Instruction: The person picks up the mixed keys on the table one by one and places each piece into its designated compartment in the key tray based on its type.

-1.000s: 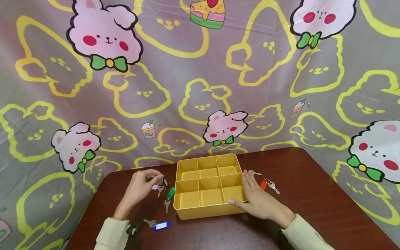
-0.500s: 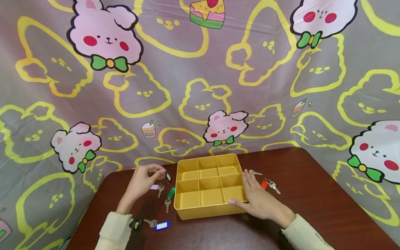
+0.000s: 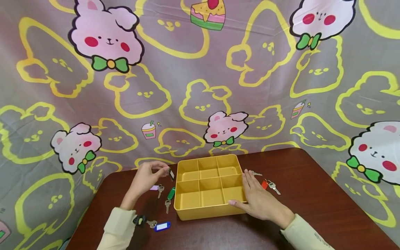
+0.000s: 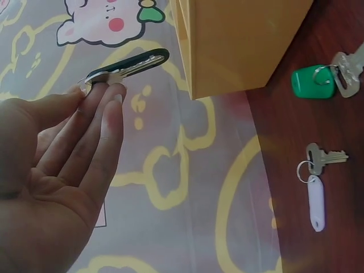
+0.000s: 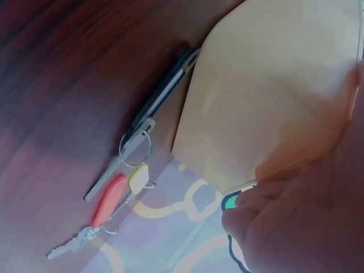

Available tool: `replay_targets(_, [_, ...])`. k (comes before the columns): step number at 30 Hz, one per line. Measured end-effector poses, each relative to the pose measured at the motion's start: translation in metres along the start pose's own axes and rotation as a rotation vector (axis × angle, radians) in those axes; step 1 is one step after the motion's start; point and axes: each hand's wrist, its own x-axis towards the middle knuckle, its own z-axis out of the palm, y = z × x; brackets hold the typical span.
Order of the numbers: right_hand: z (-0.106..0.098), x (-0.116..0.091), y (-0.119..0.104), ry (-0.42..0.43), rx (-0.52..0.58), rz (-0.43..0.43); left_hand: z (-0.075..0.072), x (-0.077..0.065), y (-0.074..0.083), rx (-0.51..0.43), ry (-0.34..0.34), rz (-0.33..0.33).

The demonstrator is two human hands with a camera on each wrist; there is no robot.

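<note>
In the head view my left hand (image 3: 144,180) pinches a key with a black tag (image 3: 171,174), raised beside the left wall of a yellow six-part box (image 3: 206,211). The left wrist view shows thumb and fingertips at the ring end, the black tag (image 4: 149,59) pointing outward with the key against it. My right hand (image 3: 264,204) lies against the box's right wall, fingers extended, thumb over the front rim. Left of the box are keys with a green tag (image 3: 171,193), a lilac tag (image 3: 154,188) and a blue tag (image 3: 162,226).
Right of the box lies a key with a red tag (image 3: 264,184). The right wrist view adds a second black-tagged key (image 5: 162,88) and a yellow tag (image 5: 138,179) by the box wall. A patterned cloth (image 3: 184,104) hangs behind the brown table (image 3: 315,194).
My left hand has lifted the black-tagged key and carried it rightward, closer to the box's left wall. My right hand and the box have stayed in place.
</note>
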Motion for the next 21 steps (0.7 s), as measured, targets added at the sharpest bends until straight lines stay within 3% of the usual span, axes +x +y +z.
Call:
replay_targets(7, [-0.002,0.000,-0.003,0.008,-0.034,-0.010,0.000,0.008,0.008,0.007,-0.010,-0.022])
replay_targets(21, [-0.001,0.001,-0.001,0.001,-0.021,-0.007,0.004,0.022,0.019,-0.031,-0.033,0.041])
